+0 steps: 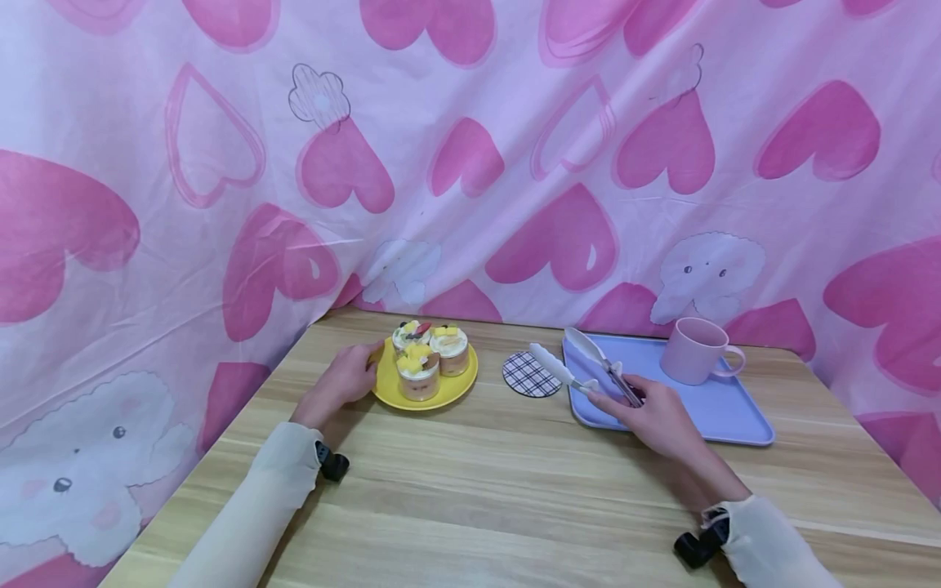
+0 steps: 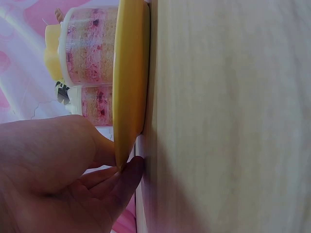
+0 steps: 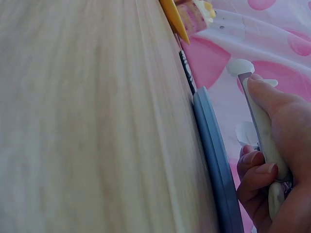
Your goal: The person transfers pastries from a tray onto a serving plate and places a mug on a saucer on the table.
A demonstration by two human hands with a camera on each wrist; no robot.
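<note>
My left hand [image 1: 341,380] pinches the left rim of a yellow plate [image 1: 461,385]. In the left wrist view the thumb lies over the rim of the plate [image 2: 131,73] and the fingers are beneath it. Three clear cups of layered cake stand on the plate; the front cake cup [image 1: 419,384] is topped with yellow fruit pieces. My right hand [image 1: 665,416] grips metal tongs with white tips [image 1: 551,364] above the blue tray's left part. The tongs' two arms are spread, with nothing between them, and point toward the plate. In the right wrist view fingers curl around the tongs' handle [image 3: 262,128].
A blue tray [image 1: 728,412] lies at the right, bearing a pink mug [image 1: 691,353] with its handle to the right. Between plate and tray is a round checked coaster [image 1: 524,377]. A pink heart-patterned curtain [image 1: 441,229] hangs behind the wooden table [image 1: 470,490].
</note>
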